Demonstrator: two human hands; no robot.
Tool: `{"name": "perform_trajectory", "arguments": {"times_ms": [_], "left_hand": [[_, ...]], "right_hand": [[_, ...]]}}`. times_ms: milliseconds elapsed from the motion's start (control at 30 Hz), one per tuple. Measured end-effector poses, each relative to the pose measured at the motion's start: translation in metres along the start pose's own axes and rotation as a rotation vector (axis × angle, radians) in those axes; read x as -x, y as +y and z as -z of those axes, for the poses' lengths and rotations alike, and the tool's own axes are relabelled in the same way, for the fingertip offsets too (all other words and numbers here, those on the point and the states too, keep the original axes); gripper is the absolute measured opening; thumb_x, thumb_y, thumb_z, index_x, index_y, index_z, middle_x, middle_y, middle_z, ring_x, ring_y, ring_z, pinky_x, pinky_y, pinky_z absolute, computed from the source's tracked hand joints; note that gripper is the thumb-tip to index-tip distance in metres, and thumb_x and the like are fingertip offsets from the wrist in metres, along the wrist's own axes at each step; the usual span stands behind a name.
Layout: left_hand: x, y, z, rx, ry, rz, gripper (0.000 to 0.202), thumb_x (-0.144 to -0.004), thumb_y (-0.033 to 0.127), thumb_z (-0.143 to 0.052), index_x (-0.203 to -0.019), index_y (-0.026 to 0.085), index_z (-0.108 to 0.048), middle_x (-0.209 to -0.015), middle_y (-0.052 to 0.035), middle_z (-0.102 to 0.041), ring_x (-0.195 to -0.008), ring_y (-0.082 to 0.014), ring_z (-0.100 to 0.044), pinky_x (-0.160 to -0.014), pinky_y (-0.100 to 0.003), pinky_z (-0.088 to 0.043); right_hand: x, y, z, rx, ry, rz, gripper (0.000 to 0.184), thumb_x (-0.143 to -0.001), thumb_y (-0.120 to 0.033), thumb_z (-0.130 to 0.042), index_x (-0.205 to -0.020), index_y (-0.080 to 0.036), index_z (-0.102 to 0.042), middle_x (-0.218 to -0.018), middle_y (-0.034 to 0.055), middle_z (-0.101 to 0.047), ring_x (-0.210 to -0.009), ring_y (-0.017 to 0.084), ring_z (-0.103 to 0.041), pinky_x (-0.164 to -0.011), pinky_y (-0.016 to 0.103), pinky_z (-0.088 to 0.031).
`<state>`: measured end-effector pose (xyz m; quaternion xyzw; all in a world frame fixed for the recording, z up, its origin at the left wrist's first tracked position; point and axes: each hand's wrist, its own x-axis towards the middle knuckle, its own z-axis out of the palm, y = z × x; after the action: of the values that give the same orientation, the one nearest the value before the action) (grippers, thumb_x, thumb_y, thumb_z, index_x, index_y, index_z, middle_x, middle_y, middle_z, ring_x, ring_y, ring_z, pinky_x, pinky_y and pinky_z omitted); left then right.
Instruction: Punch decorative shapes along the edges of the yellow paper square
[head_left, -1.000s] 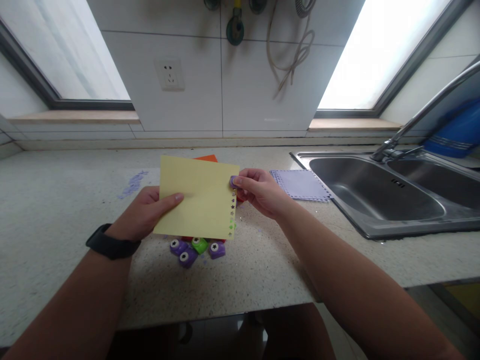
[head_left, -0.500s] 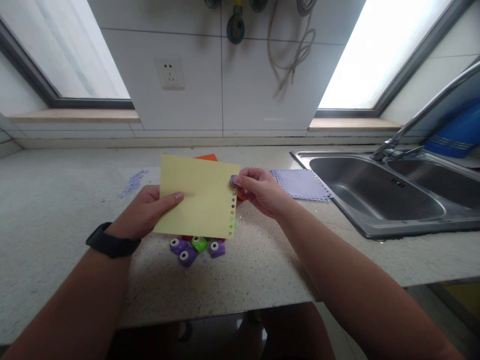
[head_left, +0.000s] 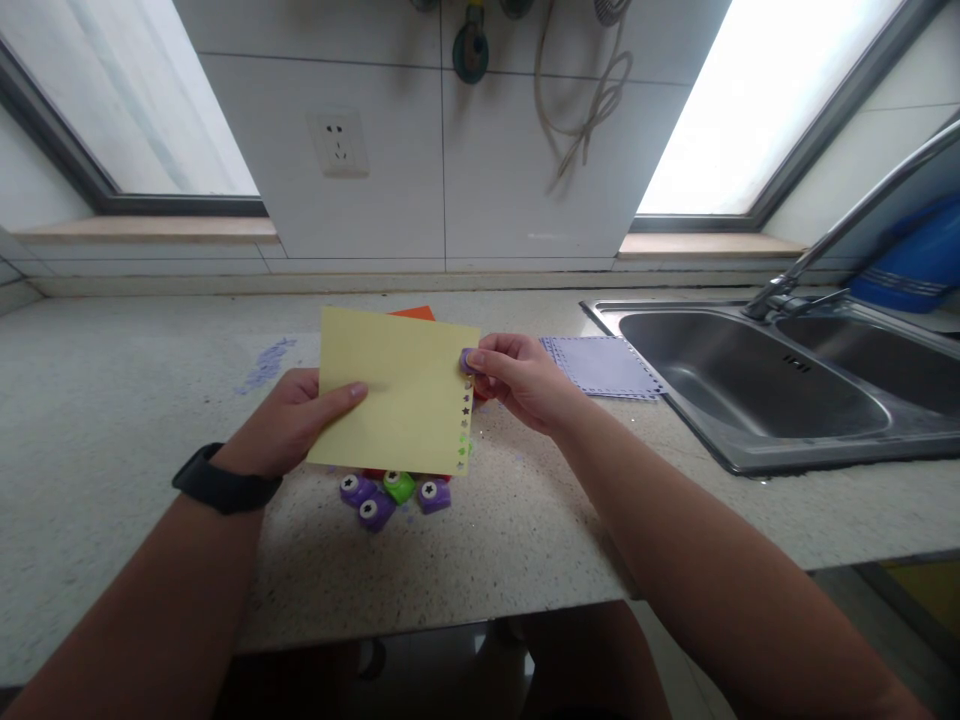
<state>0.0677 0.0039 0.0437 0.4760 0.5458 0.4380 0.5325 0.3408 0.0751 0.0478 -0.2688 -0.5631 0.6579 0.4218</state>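
Observation:
A yellow sheet of paper (head_left: 397, 390) is held above the counter by my left hand (head_left: 304, 410), thumb on top and the other fingers hidden beneath. A column of small star-shaped holes runs up the lower part of its right edge. My right hand (head_left: 517, 375) pinches a small purple craft punch (head_left: 467, 361) on that edge, just above the holes. Below the sheet's lower edge lie several more punches: a green punch (head_left: 399, 486), a purple punch (head_left: 433, 495) and another purple punch (head_left: 376, 513). Orange paper (head_left: 414, 313) shows behind the sheet.
Purple sheets with punched edges (head_left: 604, 367) are stacked right of my hands, beside a steel sink (head_left: 750, 380) with a faucet (head_left: 780, 290). Purple paper bits (head_left: 266, 367) lie at the left. A tiled wall with a socket (head_left: 339, 143) stands behind the counter.
Almost nothing differs. The whole view has shifted very slightly, while both hands keep their hold on the sheet and the punch.

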Motion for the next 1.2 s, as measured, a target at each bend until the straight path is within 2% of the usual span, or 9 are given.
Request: {"name": "perform_trajectory", "arguments": {"times_ms": [300,567,1200], "left_hand": [[0.0004,-0.0002,0.0009,-0.006,0.0,0.0,0.031,-0.081,0.04,-0.078,-0.103,0.02,-0.079,-0.08,-0.0084,-0.081,-0.072,-0.0292,-0.078,-0.059,-0.037,-0.064],[-0.0001,-0.0008,0.0012,0.007,-0.013,-0.004,0.025,-0.081,0.04,-0.079,-0.097,0.02,-0.079,-0.078,-0.0065,-0.081,-0.067,-0.0263,-0.077,-0.057,-0.034,-0.063],[-0.0002,-0.0008,0.0012,-0.007,-0.028,-0.007,0.034,-0.08,0.04,-0.078,-0.107,0.018,-0.079,-0.085,-0.0094,-0.083,-0.07,-0.0284,-0.078,-0.058,-0.036,-0.064]], "right_hand": [[0.0004,-0.0005,0.0003,0.017,0.005,-0.003,0.03,-0.078,-0.039,-0.083,-0.074,-0.019,-0.062,-0.061,-0.0035,-0.054,-0.053,0.009,-0.046,-0.05,0.024,-0.043],[0.0006,-0.0012,-0.0015,0.014,0.009,0.005,0.03,-0.077,-0.038,-0.083,-0.072,-0.018,-0.061,-0.058,-0.0041,-0.053,-0.052,0.008,-0.046,-0.049,0.024,-0.041],[0.0006,-0.0003,-0.0035,-0.001,0.041,-0.012,0.03,-0.074,-0.036,-0.082,-0.07,-0.02,-0.057,-0.06,-0.003,-0.056,-0.052,0.009,-0.047,-0.048,0.025,-0.043]]}}
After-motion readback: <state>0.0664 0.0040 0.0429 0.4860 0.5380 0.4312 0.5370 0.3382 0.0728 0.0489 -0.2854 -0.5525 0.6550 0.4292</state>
